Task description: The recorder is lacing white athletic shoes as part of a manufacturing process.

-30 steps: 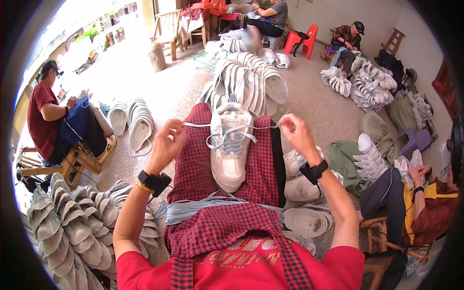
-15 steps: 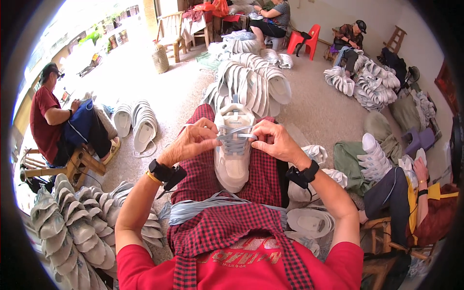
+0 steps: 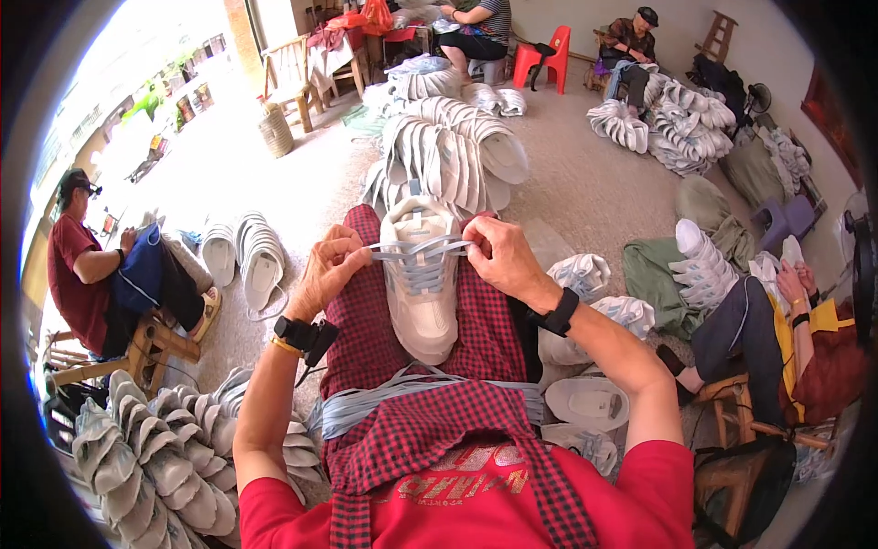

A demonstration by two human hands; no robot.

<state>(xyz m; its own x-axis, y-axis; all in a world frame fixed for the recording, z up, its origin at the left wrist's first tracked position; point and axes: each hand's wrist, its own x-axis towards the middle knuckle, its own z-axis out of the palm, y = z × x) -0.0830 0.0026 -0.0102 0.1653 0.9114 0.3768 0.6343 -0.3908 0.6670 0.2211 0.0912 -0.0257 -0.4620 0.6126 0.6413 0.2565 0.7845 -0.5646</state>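
A white sneaker (image 3: 422, 316) rests between my thighs on the checked red-and-black apron (image 3: 361, 316), toe toward me. Pale blue-grey laces (image 3: 421, 247) cross its upper rows. On the left of the shoe, my left hand (image 3: 331, 263) is closed, pinching one lace end between thumb and finger. The other end is pinched by my right hand (image 3: 501, 258), also closed, on the right. Both ends stretch outward, roughly level, across the top of the tongue. A bundle of loose pale blue laces (image 3: 366, 407) lies across my lap.
Stacked shoe uppers (image 3: 448, 151) stand just ahead of my knees. More piles of uppers (image 3: 155, 457) sit at my lower left. Beside me on the right are loose shoes (image 3: 585, 403). Seated co-workers (image 3: 78, 247) work around the room, and a red chair (image 3: 541, 59) stands at the back.
Both hands have moved apart, drawing the lace ends outward from the shoe. The whole view has shifted slightly, so the room appears moved leftward.
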